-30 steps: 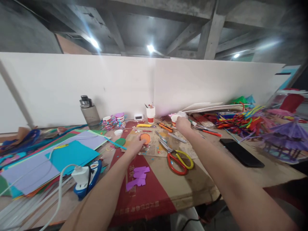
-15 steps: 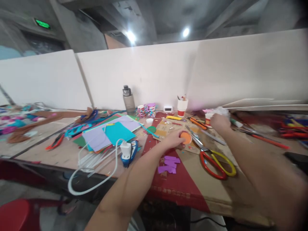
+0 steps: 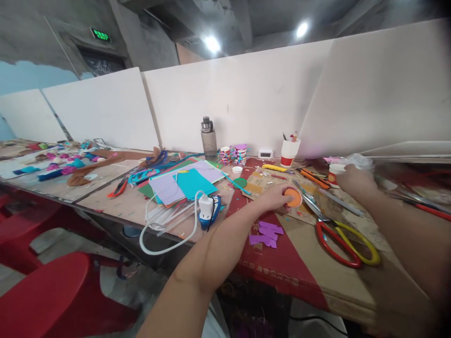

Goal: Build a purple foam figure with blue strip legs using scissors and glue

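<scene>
My left hand (image 3: 276,199) is closed around a small round cup with an orange top (image 3: 293,197), low over the cardboard. Farther right, my right hand (image 3: 357,180) reaches to a white and red paper cup (image 3: 335,176). Its fingers are wrapped at that cup's right side, partly hidden and a little blurred. Between my arms lie large scissors (image 3: 324,218) with one red and one yellow handle, blades pointing away. Cut purple paper strips (image 3: 267,234) rest on the red part of the cardboard, nearer to me than my left hand.
Coloured paper sheets (image 3: 195,183) and a blue power strip with a white plug (image 3: 207,211) are on the left. Behind stand a bottle (image 3: 209,141), decorated cups (image 3: 240,154), a small clock (image 3: 265,154) and a cup of tools (image 3: 290,152). A yellow cutter (image 3: 275,167) lies nearby.
The view has turned left, so the table appears shifted right. Both hands keep roughly their places, the left at the orange-topped cup and the right at the paper cup.
</scene>
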Motion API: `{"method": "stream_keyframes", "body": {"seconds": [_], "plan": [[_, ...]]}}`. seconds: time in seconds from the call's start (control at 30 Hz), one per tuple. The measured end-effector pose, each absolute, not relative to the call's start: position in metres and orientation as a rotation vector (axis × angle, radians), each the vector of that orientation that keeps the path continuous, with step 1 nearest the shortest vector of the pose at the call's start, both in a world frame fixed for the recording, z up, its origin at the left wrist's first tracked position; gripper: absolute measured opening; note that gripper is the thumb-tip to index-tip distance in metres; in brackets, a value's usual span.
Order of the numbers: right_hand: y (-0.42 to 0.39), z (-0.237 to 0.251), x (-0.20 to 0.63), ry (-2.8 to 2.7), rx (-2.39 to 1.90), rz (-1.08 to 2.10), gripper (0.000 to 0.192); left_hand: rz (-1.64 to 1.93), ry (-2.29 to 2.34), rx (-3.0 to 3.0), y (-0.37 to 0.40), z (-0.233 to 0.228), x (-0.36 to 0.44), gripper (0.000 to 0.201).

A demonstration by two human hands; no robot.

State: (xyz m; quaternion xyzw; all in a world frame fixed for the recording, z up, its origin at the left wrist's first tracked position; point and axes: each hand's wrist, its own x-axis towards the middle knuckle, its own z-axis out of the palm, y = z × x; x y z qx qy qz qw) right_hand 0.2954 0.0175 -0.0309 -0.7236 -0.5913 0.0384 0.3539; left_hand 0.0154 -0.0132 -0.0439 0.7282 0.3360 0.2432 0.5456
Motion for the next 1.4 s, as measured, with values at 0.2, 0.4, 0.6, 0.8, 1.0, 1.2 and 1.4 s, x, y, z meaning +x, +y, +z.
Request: {"method": "stream_keyframes", "body": {"seconds": [0.2,0.4,0.6,0.8,1.0,1.2,1.4], "plan": [[-0.004,0.0,0.267,-1.447,-2.331,-0.035,0.037,0.748,0.841,1.647,-0.013,-0.034,0.014,0.034],[-0.012,0.011,0.214,-1.644,-1.912,0.14,0.027,1.003,0.858,1.398,-0.006,-0.031,0.013,0.039],[-0.015,-0.005,0.164,-1.642,-1.525,0.677,0.025,1.14,0.768,1.153,0.003,-0.026,0.009,0.065],[-0.017,-0.028,0.162,-1.473,-1.383,0.722,0.018,1.022,0.786,1.296,0.0,-0.029,0.01,0.067],[-0.015,-0.038,0.172,-1.366,-1.325,0.876,0.028,0.951,0.68,1.324,-0.002,-0.034,0.008,0.055],[-0.018,-0.035,0.171,-1.424,-1.295,0.846,0.027,0.96,0.575,1.218,-0.003,-0.035,0.007,0.054],[-0.018,-0.038,0.166,-1.425,-1.325,0.749,0.026,0.91,0.507,1.181,-0.007,-0.033,0.007,0.058]]}}
